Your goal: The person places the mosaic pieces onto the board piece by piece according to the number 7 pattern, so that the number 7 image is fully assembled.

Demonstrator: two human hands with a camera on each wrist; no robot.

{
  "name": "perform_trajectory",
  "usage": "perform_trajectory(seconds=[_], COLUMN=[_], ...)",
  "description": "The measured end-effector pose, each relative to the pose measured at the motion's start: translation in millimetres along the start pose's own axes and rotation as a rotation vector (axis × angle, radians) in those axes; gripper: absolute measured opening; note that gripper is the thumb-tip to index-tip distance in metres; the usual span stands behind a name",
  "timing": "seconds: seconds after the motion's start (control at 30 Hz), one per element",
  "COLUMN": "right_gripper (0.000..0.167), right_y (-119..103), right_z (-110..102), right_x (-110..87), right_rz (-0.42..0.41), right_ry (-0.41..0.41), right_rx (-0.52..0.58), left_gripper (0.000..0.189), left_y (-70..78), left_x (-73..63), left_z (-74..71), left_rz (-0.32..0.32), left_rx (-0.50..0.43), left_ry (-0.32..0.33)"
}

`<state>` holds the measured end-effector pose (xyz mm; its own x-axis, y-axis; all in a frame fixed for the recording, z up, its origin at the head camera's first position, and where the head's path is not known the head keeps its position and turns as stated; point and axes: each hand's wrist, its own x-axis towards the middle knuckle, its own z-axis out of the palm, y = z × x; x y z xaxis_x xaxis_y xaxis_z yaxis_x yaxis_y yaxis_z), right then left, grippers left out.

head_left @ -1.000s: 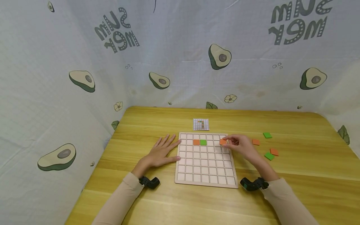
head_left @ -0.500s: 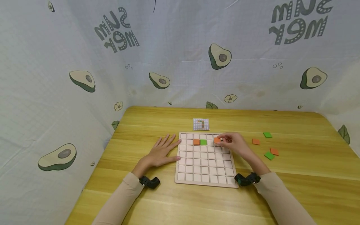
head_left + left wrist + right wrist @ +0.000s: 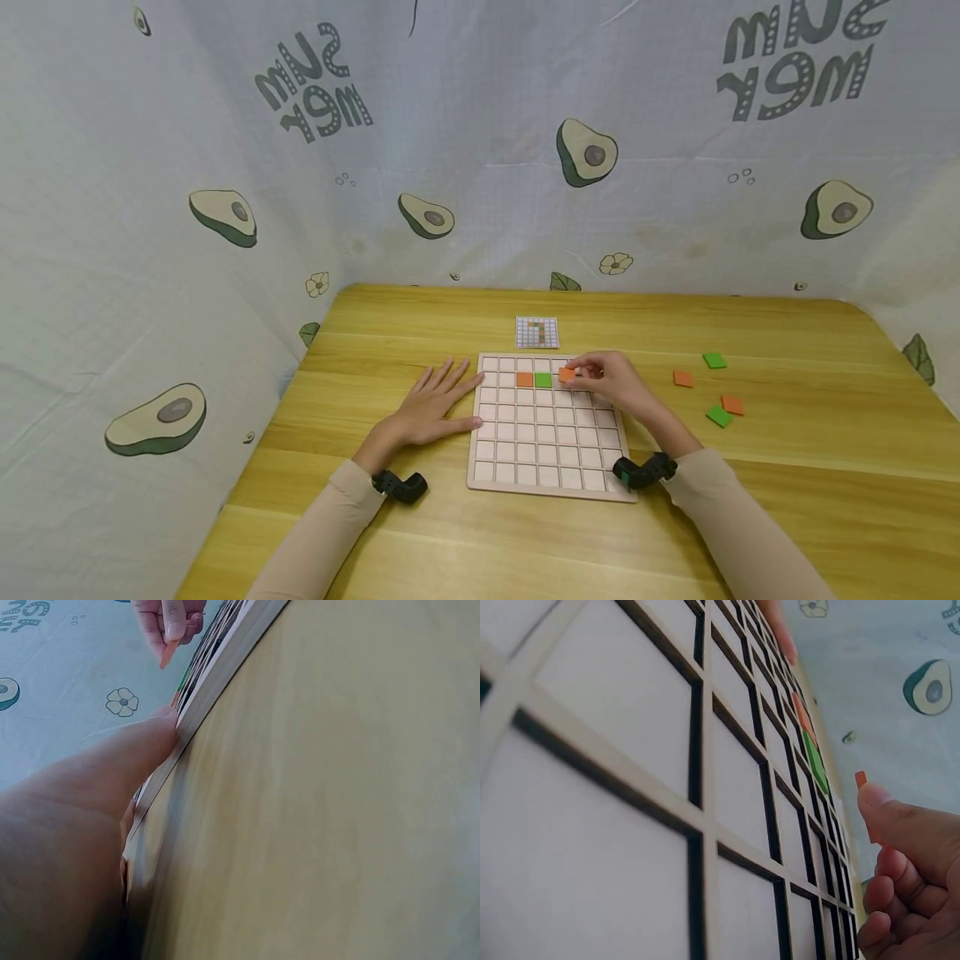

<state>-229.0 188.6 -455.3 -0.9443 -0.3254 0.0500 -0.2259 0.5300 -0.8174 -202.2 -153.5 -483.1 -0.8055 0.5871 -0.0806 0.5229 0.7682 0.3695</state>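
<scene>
A square wooden grid board [image 3: 546, 492] lies on the table, with an orange tile [image 3: 524, 380] and a green tile [image 3: 543, 380] side by side in its second row. My right hand [image 3: 617, 382] pinches another orange tile [image 3: 566, 375] between thumb and fingers, above the board just right of the green one. In the right wrist view this held tile [image 3: 861, 780] is seen edge-on, raised over the grid. My left hand [image 3: 427, 412] lies flat with spread fingers on the table, thumb and fingertips touching the board's left edge.
Right of the board lie two loose green tiles [image 3: 715, 360] and two loose orange tiles [image 3: 732, 405]. A small card [image 3: 537, 332] printed with a coloured grid pattern sits behind the board. An avocado-print curtain [image 3: 480, 167] hangs behind the table [image 3: 420, 542].
My right hand has moved left across the board with the pinched orange tile, from near the right edge toward the green tile. The left hand has stayed in place.
</scene>
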Motion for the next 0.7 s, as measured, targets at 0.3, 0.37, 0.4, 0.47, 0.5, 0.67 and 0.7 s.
perform_trajectory(seconds=[0.3,0.37,0.4,0.47,0.5,0.67,0.7], right_gripper=[0.021,0.020,0.020,0.020,0.020,0.020,0.020], right_y=[5.0,5.4,5.5,5.6,5.8,7.6,8.0], right_z=[5.1,5.9,6.4,7.1,7.4,9.6,10.0], right_x=[6.0,6.4,6.5,6.2,6.0,6.2,6.5], right_rz=[-0.001,-0.005,-0.007,-0.008,-0.009,-0.010,-0.010], right_ry=[-0.032,-0.035,-0.036,-0.037,-0.037,-0.031,-0.030], right_rx=[-0.018,-0.014,-0.011,-0.006,-0.004,-0.003,-0.001], left_gripper=[0.079,0.079,0.079,0.079,0.079,0.079,0.079], left_y=[-0.7,-0.1,0.3,-0.1,0.1,0.0,0.1], left_x=[0.8,0.3,0.1,-0.2,-0.4,-0.6,-0.6], left_z=[-1.4,-2.1,-2.2,-1.0,-0.7,1.2,1.2], left_rz=[-0.002,0.002,0.004,0.008,0.010,0.010,0.009], left_rx=[-0.006,-0.011,-0.012,-0.009,-0.011,-0.016,-0.016], left_ry=[-0.010,-0.005,-0.002,0.005,0.008,0.018,0.019])
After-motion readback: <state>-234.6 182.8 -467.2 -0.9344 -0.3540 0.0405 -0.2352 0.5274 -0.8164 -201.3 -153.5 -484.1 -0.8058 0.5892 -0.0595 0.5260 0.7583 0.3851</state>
